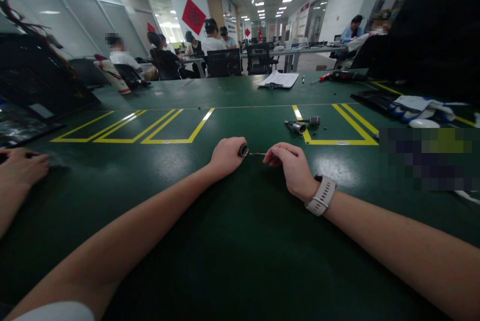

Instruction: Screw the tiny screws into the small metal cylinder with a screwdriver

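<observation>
My left hand is closed around a dark cylindrical metal part, its round open end facing right. Most of that part is hidden in the palm. Just to the right, my right hand pinches a thin metal rod that points left at the part's open end. A small gap seems to lie between rod tip and part; the rod's other end is hidden by the fingers. Beyond my right hand, two similar cylindrical metal parts with stems lie by the yellow tape, with several tiny dark pieces near them.
Yellow tape outlines mark the green table. A clipboard with paper, a red-handled screwdriver and a pen lie farther back. Gloves are at right. Another person's hand rests at the left edge.
</observation>
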A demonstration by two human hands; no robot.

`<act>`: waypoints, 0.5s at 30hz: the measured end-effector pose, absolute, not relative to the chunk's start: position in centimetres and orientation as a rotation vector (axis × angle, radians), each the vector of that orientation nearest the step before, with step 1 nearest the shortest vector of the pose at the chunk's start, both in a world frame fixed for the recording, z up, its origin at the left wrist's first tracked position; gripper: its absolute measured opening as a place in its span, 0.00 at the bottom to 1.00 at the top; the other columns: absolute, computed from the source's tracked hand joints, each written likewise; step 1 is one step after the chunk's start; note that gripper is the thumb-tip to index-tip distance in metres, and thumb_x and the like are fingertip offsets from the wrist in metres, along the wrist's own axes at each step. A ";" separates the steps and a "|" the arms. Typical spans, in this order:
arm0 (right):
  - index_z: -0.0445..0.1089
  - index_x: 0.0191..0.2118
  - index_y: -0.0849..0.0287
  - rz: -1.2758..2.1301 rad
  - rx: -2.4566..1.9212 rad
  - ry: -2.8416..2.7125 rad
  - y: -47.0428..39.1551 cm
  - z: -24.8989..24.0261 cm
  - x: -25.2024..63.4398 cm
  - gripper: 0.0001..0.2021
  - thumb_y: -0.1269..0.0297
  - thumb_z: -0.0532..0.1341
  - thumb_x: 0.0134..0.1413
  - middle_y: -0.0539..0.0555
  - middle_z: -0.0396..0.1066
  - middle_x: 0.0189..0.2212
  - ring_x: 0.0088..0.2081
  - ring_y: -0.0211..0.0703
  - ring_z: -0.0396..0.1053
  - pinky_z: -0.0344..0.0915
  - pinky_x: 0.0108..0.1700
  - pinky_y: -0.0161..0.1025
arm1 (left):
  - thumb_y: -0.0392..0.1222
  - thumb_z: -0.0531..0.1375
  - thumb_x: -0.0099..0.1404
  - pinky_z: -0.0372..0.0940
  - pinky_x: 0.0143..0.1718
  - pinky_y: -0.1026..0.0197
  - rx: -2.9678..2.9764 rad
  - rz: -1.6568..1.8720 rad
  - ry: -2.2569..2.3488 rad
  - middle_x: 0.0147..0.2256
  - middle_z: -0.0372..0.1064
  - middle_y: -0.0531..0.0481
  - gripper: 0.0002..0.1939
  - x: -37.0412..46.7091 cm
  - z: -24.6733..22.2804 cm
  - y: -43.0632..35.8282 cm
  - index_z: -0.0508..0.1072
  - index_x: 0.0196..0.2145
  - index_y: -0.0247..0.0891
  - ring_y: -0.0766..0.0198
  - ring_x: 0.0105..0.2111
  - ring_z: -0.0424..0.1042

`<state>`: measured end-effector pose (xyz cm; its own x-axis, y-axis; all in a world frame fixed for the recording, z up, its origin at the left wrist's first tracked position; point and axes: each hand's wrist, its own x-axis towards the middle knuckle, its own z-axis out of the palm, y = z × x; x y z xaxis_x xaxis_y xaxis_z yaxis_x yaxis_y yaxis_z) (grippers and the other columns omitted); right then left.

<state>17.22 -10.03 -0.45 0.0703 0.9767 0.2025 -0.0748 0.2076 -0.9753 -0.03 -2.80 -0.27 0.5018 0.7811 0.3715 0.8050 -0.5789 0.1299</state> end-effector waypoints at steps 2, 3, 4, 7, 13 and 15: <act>0.68 0.21 0.59 1.037 -1.054 -1.189 -9.9 -0.6 17.2 0.09 0.67 0.55 0.48 0.50 0.68 0.21 0.27 0.39 0.65 0.60 0.30 0.39 | 0.38 0.57 0.59 0.55 0.27 0.61 -2.666 -0.616 -1.415 0.26 0.67 0.50 0.03 0.0 -0.2 -2.8 0.68 0.27 0.38 0.61 0.27 0.65; 0.68 0.21 0.59 1.029 -1.066 -1.187 -9.8 -0.6 17.2 0.09 0.68 0.55 0.47 0.50 0.67 0.20 0.26 0.39 0.65 0.60 0.30 0.39 | 0.39 0.57 0.59 0.55 0.27 0.61 -2.663 -0.618 -1.418 0.26 0.67 0.50 0.04 0.0 -0.2 -2.8 0.67 0.27 0.38 0.62 0.26 0.65; 0.68 0.21 0.59 1.020 -1.076 -1.186 -9.8 -0.7 17.2 0.09 0.68 0.55 0.47 0.50 0.67 0.20 0.26 0.39 0.65 0.59 0.30 0.39 | 0.40 0.57 0.59 0.54 0.26 0.61 -2.659 -0.622 -1.421 0.26 0.67 0.50 0.05 0.0 -0.2 -2.9 0.67 0.27 0.38 0.62 0.26 0.65; 0.68 0.21 0.59 1.000 -1.099 -1.193 -9.7 -0.8 17.2 0.09 0.68 0.55 0.47 0.50 0.67 0.20 0.26 0.39 0.65 0.59 0.30 0.39 | 0.42 0.57 0.60 0.54 0.25 0.62 -2.663 -0.657 -1.422 0.25 0.66 0.51 0.07 0.1 -0.1 -3.0 0.67 0.27 0.38 0.63 0.25 0.64; 0.68 0.20 0.58 0.961 -1.123 -1.223 -10.0 -0.4 17.2 0.09 0.68 0.55 0.47 0.50 0.66 0.20 0.27 0.40 0.64 0.58 0.30 0.39 | 0.44 0.57 0.60 0.53 0.25 0.63 -2.696 -0.704 -1.380 0.24 0.65 0.52 0.09 0.0 -0.1 -3.1 0.66 0.26 0.37 0.65 0.24 0.63; 0.68 0.20 0.58 0.941 -1.127 -1.239 -10.0 -0.5 17.3 0.10 0.68 0.55 0.47 0.49 0.66 0.19 0.26 0.40 0.64 0.58 0.30 0.39 | 0.44 0.58 0.60 0.53 0.25 0.62 -2.697 -0.706 -1.377 0.24 0.65 0.52 0.09 0.0 -0.1 -3.0 0.66 0.26 0.37 0.65 0.24 0.63</act>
